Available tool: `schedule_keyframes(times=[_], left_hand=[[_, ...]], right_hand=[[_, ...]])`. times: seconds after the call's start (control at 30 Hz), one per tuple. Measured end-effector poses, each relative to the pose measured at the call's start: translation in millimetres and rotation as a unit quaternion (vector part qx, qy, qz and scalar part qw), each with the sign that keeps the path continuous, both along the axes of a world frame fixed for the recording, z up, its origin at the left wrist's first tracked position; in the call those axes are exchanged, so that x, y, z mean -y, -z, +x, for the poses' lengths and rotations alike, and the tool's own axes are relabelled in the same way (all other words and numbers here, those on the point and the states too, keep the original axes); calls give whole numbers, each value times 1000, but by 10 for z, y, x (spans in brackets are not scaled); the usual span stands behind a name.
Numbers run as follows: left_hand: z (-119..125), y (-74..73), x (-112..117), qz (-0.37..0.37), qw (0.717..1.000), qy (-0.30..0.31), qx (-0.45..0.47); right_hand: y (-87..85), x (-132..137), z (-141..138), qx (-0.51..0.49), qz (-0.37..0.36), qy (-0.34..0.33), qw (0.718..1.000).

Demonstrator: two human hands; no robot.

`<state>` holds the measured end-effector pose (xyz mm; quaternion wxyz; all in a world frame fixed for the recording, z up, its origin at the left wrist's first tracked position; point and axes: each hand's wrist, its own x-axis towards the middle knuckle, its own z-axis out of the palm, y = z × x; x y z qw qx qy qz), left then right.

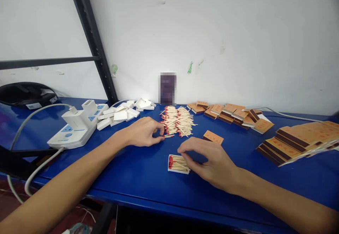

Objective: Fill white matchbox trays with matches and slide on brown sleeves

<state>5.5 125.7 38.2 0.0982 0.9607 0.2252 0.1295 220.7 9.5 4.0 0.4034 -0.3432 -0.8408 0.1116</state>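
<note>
The white wall (198, 25) ran out of view at the top. Below it, the blue worktop (137, 181) was partly hidden beneath both forearms. A black metal frame (90, 32) was cut off at the top and left. At the right edge, a stack of orange matchbox sleeves (299, 138) was cropped and smeared; further back lay an overlapping heap of sleeves (230, 113). A power strip (71, 138) stood left, near a black object (26, 94) too cropped to name.

The right hand (214, 163) hung over the tray's right end, thumb and forefinger curled close; whether its grip pinched anything, I could not tell. The left hand (144, 132) reached the pile's near left edge, where its grip's hold was equally unclear.

White trays (120, 115) lay jumbled behind the left hand. The match pile (176, 121) stood before a pixelated dark shape (167, 89). The filled tray (178, 171) sat between the hands, nearer the right; fingers hid some of its red-headed matches (177, 162). The right hand partly covered a lone sleeve (213, 137).
</note>
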Motion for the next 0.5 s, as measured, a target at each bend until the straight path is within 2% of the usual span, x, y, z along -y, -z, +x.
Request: schedule_keyframes(times=[0.17,0.3,0.5], left_hand=[[-14,1,-24,-16,996,-30,-87],[2,-16,4,-32,994,-32,-101],[-17,-36,48,-75,991,-10,-111]], right_hand=[[-18,-56,72,12,17,48,999],[-70,-7,97,87,-7,28,996],[-120,50,30,123,-105,2,987]])
